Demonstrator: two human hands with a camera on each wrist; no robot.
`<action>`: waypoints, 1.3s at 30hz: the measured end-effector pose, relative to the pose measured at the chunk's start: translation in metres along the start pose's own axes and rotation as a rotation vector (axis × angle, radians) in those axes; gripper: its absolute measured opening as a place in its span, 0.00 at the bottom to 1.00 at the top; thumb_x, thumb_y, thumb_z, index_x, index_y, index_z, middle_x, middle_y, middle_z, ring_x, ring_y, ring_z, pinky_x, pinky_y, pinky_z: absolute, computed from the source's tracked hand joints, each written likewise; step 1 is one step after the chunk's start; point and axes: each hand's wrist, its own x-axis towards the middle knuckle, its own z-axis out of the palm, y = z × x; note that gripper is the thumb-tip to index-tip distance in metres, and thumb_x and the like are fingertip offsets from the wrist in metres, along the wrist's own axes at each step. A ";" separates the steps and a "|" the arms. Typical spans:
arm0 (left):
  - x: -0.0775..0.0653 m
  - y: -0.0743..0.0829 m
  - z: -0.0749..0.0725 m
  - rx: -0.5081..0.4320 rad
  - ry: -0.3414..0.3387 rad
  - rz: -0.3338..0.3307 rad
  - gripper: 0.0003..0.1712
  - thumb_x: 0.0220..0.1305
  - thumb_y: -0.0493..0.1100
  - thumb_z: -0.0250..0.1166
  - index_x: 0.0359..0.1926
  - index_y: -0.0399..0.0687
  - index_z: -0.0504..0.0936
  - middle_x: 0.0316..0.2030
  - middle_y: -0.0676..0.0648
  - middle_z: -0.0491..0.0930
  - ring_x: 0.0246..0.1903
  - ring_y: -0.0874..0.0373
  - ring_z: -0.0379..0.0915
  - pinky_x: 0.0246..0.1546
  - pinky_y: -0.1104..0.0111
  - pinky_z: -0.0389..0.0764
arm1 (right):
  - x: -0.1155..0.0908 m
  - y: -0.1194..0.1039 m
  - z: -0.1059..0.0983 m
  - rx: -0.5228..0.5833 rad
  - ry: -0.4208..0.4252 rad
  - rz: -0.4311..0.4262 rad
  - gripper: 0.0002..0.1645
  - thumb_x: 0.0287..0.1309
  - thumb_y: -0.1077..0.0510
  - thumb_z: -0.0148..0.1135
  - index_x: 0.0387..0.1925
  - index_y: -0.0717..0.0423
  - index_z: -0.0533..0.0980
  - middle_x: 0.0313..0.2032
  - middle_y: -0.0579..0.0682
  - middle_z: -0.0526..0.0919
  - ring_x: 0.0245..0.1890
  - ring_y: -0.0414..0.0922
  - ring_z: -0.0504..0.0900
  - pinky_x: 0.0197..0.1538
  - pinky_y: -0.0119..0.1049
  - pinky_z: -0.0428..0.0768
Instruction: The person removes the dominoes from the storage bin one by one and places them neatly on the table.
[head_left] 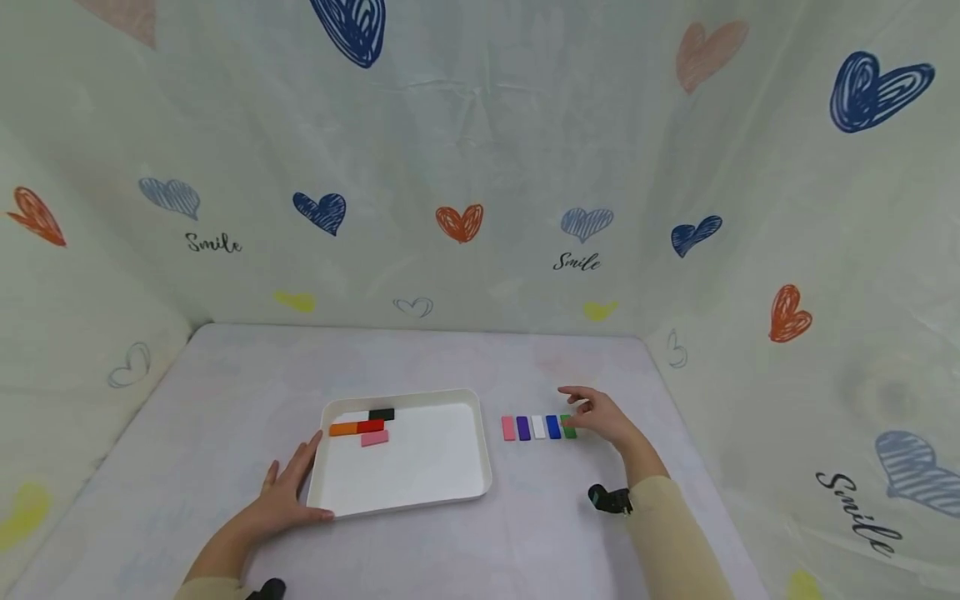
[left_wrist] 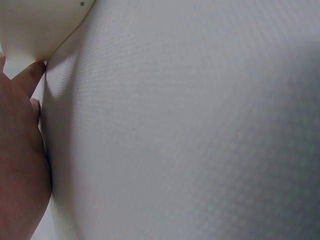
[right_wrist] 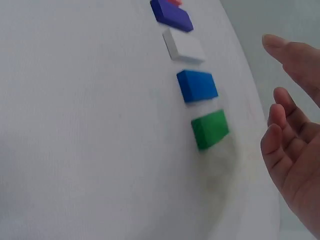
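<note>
A white shallow tray (head_left: pixel 486 467) lies on the table. My left hand (head_left: pixel 283 498) rests against its left side, with the fingers along the wall and the thumb at the front left corner. Inside the tray, toward the left, are a black block (head_left: pixel 382 414), a red block (head_left: pixel 371 426), an orange block (head_left: pixel 343 429) and a pink block (head_left: pixel 375 438). My right hand (head_left: pixel 596 414) hovers over the green block (right_wrist: pixel 210 130) at the right end of a row, holding nothing. Its fingers are loosely bent, and in the right wrist view they stand apart from the block.
Left of the green block, the row continues with a blue block (head_left: pixel 553 427), a white block (head_left: pixel 537 427), a purple block (head_left: pixel 522 428) and another pink block (head_left: pixel 508 428). A cloth with printed hearts (head_left: pixel 459 223) hangs behind and beside the table (head_left: pixel 420 558).
</note>
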 end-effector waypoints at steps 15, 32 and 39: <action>-0.002 -0.001 0.001 -0.018 0.018 0.025 0.75 0.37 0.57 0.80 0.77 0.47 0.40 0.72 0.26 0.43 0.71 0.29 0.29 0.64 0.40 0.17 | 0.005 -0.071 0.079 0.169 -0.248 -0.281 0.33 0.50 0.71 0.69 0.60 0.69 0.72 0.51 0.69 0.77 0.41 0.54 0.78 0.33 0.32 0.79; -0.002 0.000 -0.002 -0.018 0.005 0.018 0.74 0.38 0.57 0.80 0.76 0.45 0.40 0.72 0.26 0.43 0.71 0.29 0.29 0.64 0.41 0.17 | 0.023 -0.116 0.163 0.115 -0.443 -0.346 0.32 0.50 0.67 0.72 0.59 0.63 0.75 0.50 0.59 0.81 0.40 0.45 0.79 0.41 0.29 0.80; -0.002 -0.002 -0.001 -0.014 0.015 0.019 0.75 0.36 0.58 0.80 0.76 0.44 0.41 0.71 0.25 0.44 0.71 0.30 0.29 0.64 0.40 0.17 | 0.029 -0.128 0.183 0.021 -0.560 -0.349 0.33 0.49 0.66 0.74 0.59 0.56 0.76 0.52 0.54 0.80 0.46 0.47 0.78 0.43 0.30 0.80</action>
